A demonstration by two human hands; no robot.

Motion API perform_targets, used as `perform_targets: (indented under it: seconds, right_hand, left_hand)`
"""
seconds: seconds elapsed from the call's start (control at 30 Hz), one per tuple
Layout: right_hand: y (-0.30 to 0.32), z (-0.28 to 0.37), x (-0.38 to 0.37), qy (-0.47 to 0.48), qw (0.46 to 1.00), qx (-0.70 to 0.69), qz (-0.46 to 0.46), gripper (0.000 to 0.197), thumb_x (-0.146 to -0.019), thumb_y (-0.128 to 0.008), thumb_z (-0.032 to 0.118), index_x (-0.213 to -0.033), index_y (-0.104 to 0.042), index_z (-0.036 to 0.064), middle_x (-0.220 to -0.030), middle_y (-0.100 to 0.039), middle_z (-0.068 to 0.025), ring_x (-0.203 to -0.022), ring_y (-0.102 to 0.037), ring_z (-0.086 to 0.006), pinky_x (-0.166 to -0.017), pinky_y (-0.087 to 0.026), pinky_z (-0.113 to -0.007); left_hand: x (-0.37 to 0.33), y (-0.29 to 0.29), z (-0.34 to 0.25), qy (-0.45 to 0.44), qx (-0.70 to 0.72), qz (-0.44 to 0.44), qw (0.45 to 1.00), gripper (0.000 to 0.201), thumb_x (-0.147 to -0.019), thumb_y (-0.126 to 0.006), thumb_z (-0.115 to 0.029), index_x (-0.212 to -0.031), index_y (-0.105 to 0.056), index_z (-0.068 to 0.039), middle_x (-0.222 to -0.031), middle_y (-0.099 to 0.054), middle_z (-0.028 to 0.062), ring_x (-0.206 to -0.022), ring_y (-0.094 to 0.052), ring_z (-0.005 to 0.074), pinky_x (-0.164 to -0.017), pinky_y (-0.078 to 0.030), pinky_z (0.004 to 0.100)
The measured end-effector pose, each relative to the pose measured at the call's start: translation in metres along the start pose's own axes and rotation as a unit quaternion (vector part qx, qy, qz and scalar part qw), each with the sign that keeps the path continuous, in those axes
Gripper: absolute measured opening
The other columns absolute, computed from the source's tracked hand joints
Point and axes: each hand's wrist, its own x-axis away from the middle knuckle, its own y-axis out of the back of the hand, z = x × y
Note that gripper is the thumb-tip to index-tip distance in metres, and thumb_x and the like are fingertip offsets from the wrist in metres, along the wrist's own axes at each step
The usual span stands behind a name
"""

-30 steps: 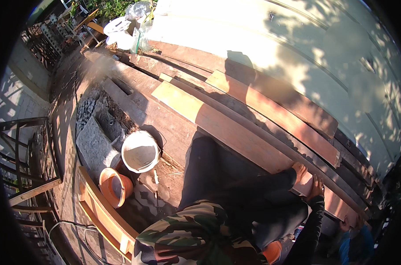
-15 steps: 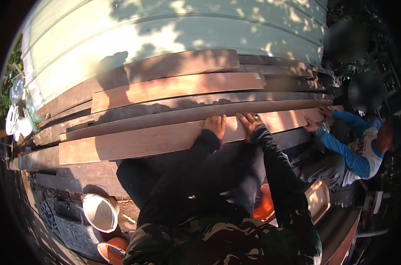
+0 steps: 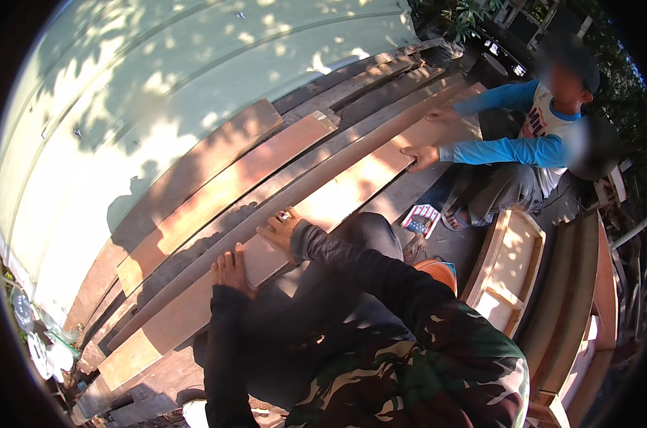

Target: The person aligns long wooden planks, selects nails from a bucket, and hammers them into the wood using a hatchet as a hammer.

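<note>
A long, smooth reddish-brown wooden plank (image 3: 348, 178) slants across my lap, from lower left to upper right. My left hand (image 3: 232, 271) grips it with the fingers laid over its upper face. Just farther along, my right hand (image 3: 281, 234), with a ring on one finger, clasps the same plank; both thumbs are partly hidden. Toward the far end, a co-worker's two hands (image 3: 422, 155) also hold this plank. Right behind it runs another narrow brown board (image 3: 313, 175), close alongside.
More boards (image 3: 227, 203) lie stacked beyond, against a pale green sheet wall (image 3: 195, 64). The co-worker (image 3: 512, 143) in blue sleeves sits at the right. Nearer are a wooden frame (image 3: 509, 278), an orange bucket (image 3: 437, 272) and a red-and-white packet (image 3: 420, 221).
The view has turned to the right and tilted, so the boards now run diagonally and the co-worker shows more fully. My hands remain on the plank, about as far apart as before.
</note>
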Motion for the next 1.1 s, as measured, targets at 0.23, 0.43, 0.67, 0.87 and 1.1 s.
perform_targets:
  seconds: [0.23, 0.43, 0.67, 0.87, 1.1]
  right_hand:
    - [-0.033, 0.071, -0.056, 0.006, 0.997, -0.036, -0.065, 0.089, -0.056, -0.077, 0.032, -0.135, -0.041, 0.0125, -0.117, -0.051, -0.0129, -0.113, -0.049, -0.0329, -0.097, -0.03, -0.051]
    - [-0.03, 0.133, -0.078, 0.001, 0.996, -0.045, -0.078, 0.05, -0.084, -0.053, 0.023, -0.131, -0.045, 0.0087, -0.121, -0.052, -0.0128, -0.113, -0.048, -0.0324, -0.095, -0.031, -0.049]
    - [0.027, 0.107, -0.019, 0.112, 0.982, -0.137, -0.062, 0.096, -0.059, -0.081, 0.038, -0.139, -0.035, 0.0107, -0.145, -0.028, -0.0165, -0.137, -0.022, -0.0335, -0.111, -0.015, -0.053]
    - [0.038, -0.163, 0.145, -0.182, 0.983, 0.001, 0.002, 0.122, -0.052, -0.084, 0.04, -0.147, -0.011, 0.0129, -0.15, -0.014, -0.0159, -0.14, -0.008, -0.0372, -0.113, -0.012, -0.052]
    - [0.008, -0.292, 0.143, -0.123, 0.983, 0.082, 0.11, 0.13, -0.036, -0.086, 0.041, -0.142, -0.017, 0.0112, -0.145, -0.025, -0.0138, -0.138, -0.017, -0.0345, -0.111, -0.018, -0.053]
  left_hand:
    - [0.045, 0.02, 0.06, 0.033, 0.0, 0.043, 0.999, 0.104, -0.047, -0.081, -0.021, -0.137, -0.03, -0.006, -0.118, -0.047, 0.0154, -0.111, -0.046, 0.0339, -0.096, -0.035, 0.0456]
    - [0.082, 0.031, 0.095, 0.046, -0.026, 0.058, 0.997, 0.107, -0.045, -0.084, -0.029, -0.136, -0.033, -0.006, -0.12, -0.048, 0.016, -0.111, -0.047, 0.035, -0.095, -0.036, 0.0468]
    - [0.108, 0.031, 0.114, 0.093, -0.049, 0.105, 0.989, 0.111, -0.045, -0.085, -0.034, -0.137, -0.031, -0.006, -0.125, -0.046, 0.018, -0.112, -0.046, 0.0362, -0.094, -0.036, 0.048]
    - [0.092, 0.035, 0.101, 0.109, -0.062, 0.146, 0.981, 0.123, -0.041, -0.088, -0.039, -0.141, -0.025, -0.006, -0.129, -0.042, 0.0185, -0.117, -0.043, 0.0365, -0.099, -0.033, 0.0486]
    - [0.02, 0.065, 0.03, 0.082, -0.042, 0.2, 0.975, 0.133, -0.038, -0.085, -0.054, -0.143, -0.021, -0.004, -0.135, -0.036, 0.0208, -0.126, -0.035, 0.0352, -0.104, -0.026, 0.0473]
